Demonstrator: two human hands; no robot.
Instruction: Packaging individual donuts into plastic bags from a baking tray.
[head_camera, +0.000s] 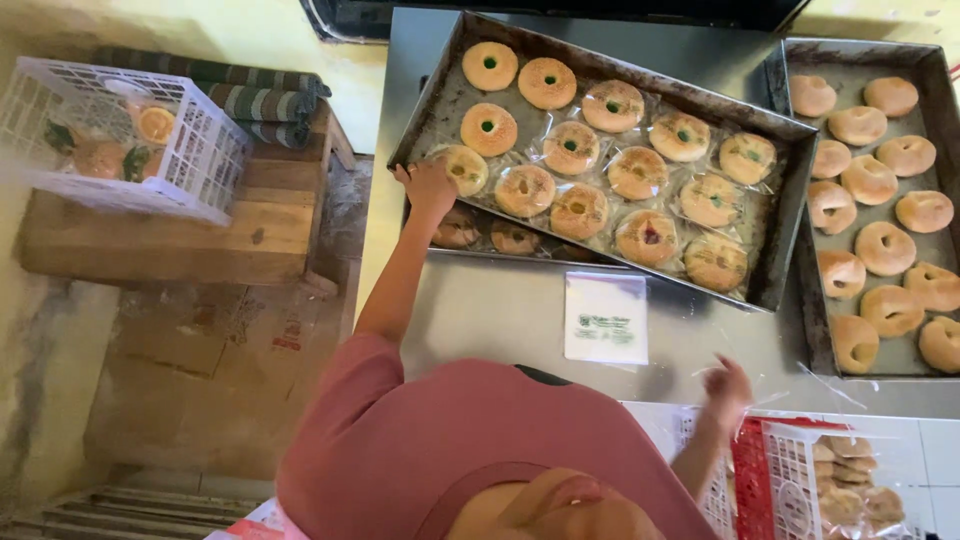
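Far left, off the counter: white crate (200, 150) w/ a few wrapped buns, on a wooden bench (250, 220) beside folded striped cloth (260, 100); no trouble there. Left hand (428, 185) at the near-left corner of the upper tray (440, 100), fingers on the rim and against the corner wrapped bun (462, 168); clamped or only resting, can't tell. Upper tray stacked askew over a lower tray (500, 240), its left corner overhanging the counter's left edge; a pull or push at that corner could likely swing it, slide it off the lower one, or tip the wrapped buns (580, 210) toward the floor; slick wrappers probably quick to slip. Mid counter (480, 310), near edge: flat packet of clear bags (605, 318), light, easily swept off by a sleeve. Right hand (727, 385) blurred over the near edge, amid loose clear film; open or closed, can't tell; hands well apart, so attention likely split. Right tray (850, 60) of unwrapped buns (885, 247) near the far-right corner; stray film might drag one. Red basket (750, 470) w/ bagged buns at the near-right.
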